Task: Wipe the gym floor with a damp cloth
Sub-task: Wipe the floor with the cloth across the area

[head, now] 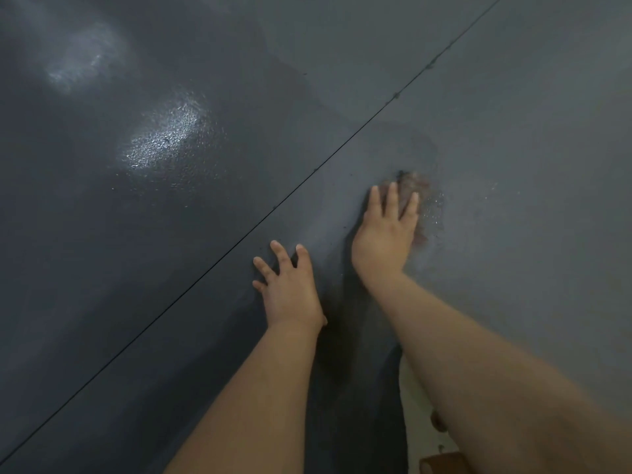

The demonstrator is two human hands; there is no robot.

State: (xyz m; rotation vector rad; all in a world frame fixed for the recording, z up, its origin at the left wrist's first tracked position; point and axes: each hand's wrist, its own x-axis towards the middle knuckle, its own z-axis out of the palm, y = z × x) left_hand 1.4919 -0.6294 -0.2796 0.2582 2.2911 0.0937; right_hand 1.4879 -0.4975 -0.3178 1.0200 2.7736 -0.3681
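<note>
Pressing flat under your right hand (386, 234), the cloth (412, 186) lies on the dark grey floor (513, 165) just right of centre, a blurred brownish patch showing past your fingertips and along the outer edge of the palm. That hand is spread open on top of it, fingers extended, pinning it down rather than clenching it; whether any fingers curl around its edge you cannot tell, since the fabric is smeared by blur. Just beside the cloth on its right, the floor glistens with small wet specks.

Your left hand (290, 289) rests near the right one, a little closer to you, palm down and fingers splayed on bare floor, holding nothing. Between the two forearms the floor is in deep shadow.

A thin dark seam (260, 220) runs diagonally from the lower left to the upper right, passing just beyond your left fingertips. Across the seam, the floor looks darker and glossier, with two bright reflections (164, 138) on its pebbled surface.

Low at the bottom edge, beside your right forearm, a pale strip and a brown object (439, 463) show; too little is visible to say what they are. Nothing lies in the cloth's way.
</note>
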